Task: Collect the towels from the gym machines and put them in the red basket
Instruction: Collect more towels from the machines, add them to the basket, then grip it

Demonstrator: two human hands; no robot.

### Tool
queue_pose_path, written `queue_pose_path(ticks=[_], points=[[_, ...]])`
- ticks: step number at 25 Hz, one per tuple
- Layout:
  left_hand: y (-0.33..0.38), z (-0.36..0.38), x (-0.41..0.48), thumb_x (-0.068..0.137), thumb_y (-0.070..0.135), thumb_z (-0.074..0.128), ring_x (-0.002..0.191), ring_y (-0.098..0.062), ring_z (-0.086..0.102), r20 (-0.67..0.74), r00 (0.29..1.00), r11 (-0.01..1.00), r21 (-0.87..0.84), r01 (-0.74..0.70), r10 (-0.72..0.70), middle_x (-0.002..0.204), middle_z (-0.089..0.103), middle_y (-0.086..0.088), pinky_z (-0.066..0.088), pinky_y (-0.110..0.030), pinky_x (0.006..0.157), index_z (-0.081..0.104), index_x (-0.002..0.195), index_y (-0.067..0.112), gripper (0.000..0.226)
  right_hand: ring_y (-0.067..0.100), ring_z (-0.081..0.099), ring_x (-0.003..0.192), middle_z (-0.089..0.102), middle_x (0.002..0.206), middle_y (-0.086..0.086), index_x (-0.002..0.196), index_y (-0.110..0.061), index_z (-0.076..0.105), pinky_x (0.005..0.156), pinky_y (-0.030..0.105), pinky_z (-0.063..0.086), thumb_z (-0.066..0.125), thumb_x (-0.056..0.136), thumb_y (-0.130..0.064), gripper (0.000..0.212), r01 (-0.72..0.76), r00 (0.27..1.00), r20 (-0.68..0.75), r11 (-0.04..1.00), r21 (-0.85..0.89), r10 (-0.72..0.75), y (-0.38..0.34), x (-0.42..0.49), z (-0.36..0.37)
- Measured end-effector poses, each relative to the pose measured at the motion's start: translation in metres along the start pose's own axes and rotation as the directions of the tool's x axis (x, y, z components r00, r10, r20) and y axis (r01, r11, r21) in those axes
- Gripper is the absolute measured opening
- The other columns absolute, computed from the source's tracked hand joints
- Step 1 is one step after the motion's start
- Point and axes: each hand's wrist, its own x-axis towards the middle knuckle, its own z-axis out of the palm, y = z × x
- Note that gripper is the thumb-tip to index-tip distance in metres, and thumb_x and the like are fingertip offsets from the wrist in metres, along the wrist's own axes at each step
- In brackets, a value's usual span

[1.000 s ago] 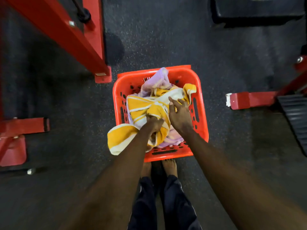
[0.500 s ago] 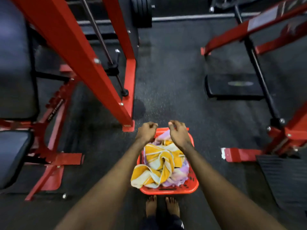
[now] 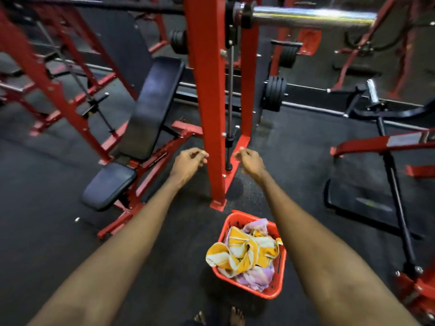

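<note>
Both bare arms are stretched forward, the left hand and right hand held empty with fingers loosely curled, palms down.

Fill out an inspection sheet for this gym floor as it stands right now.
Surface: dark rubber floor, bare around the basket.
Job's things: red basket on the floor; yellow striped towel drapes over its rim, purple towel beneath.
Clutter: nothing seen.
Hands: left hand and right hand raised, loosely curled, empty.
Cables: thin steel guide rod on the red upright.
Surroundings: black padded bench, weight plates, chrome bar.
</note>
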Motion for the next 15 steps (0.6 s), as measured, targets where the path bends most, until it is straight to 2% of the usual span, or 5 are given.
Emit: queue_pose_path(ticks=[2, 6, 8, 11, 15], points=[[0.009, -0.046, -0.014, 0.098, 0.014, 0.055, 0.063, -0.011, 0.059, -0.084, 0.996, 1.000, -0.001, -0.014, 0.014, 0.071, 0.068, -0.002, 0.045, -0.018, 0.058, 0.071, 0.083, 0.018, 0.022, 0.016, 0.055, 0.060, 0.064, 0.078, 0.000, 0.090, -0.016, 0.067, 0.049, 0.023, 0.039, 0.037, 0.106, -0.032, 0.038, 0.066, 0.995, 0.070, 0.998, 0.023, -0.067, -0.044, -0.008, 0.023], [0.016, -0.142, -0.045, 0.096, 0.019, 0.055, 0.059, -0.013, 0.057, -0.261, 0.965, 1.000, -0.021, -0.014, 0.008, 0.069, 0.068, -0.002, 0.042, -0.022, 0.054, 0.072, 0.077, 0.023, 0.026, 0.011, 0.055, 0.054, 0.064, 0.079, 0.002, 0.088, -0.018, 0.065, 0.048, 0.021, 0.042, 0.035, 0.106, -0.032, 0.038, 0.204, 0.964, 0.173, 0.979, 0.007, -0.202, -0.127, -0.023, 0.074], [0.011, -0.180, -0.069, 0.098, 0.017, 0.053, 0.054, -0.009, 0.054, -0.329, 0.944, 0.999, -0.034, -0.006, -0.006, 0.069, 0.066, -0.002, 0.040, -0.020, 0.049, 0.071, 0.083, 0.017, 0.023, 0.011, 0.054, 0.053, 0.064, 0.076, 0.001, 0.082, -0.019, 0.063, 0.046, 0.020, 0.041, 0.034, 0.106, -0.032, 0.040, 0.247, 0.944, 0.227, 0.969, -0.007, -0.239, -0.156, -0.037, 0.107], [-0.017, -0.211, -0.113, 0.100, 0.008, 0.050, 0.044, 0.001, 0.054, -0.359, 0.932, 0.999, -0.031, 0.043, -0.051, 0.067, 0.063, -0.004, 0.040, -0.012, 0.047, 0.069, 0.092, 0.005, 0.021, 0.011, 0.052, 0.050, 0.059, 0.069, -0.001, 0.086, -0.018, 0.063, 0.043, 0.019, 0.037, 0.032, 0.107, -0.030, 0.039, 0.277, 0.913, 0.315, 0.961, -0.010, -0.260, -0.170, -0.058, 0.164], [-0.077, -0.264, -0.179, 0.097, 0.013, 0.055, 0.046, 0.005, 0.056, -0.481, 0.866, 0.989, -0.014, 0.149, -0.137, 0.069, 0.069, -0.002, 0.042, -0.011, 0.050, 0.072, 0.082, 0.013, 0.023, 0.014, 0.052, 0.052, 0.059, 0.068, 0.002, 0.079, -0.017, 0.061, 0.044, 0.020, 0.038, 0.034, 0.107, -0.029, 0.041, 0.278, 0.853, 0.462, 0.960, -0.009, -0.243, -0.158, -0.097, 0.260]])
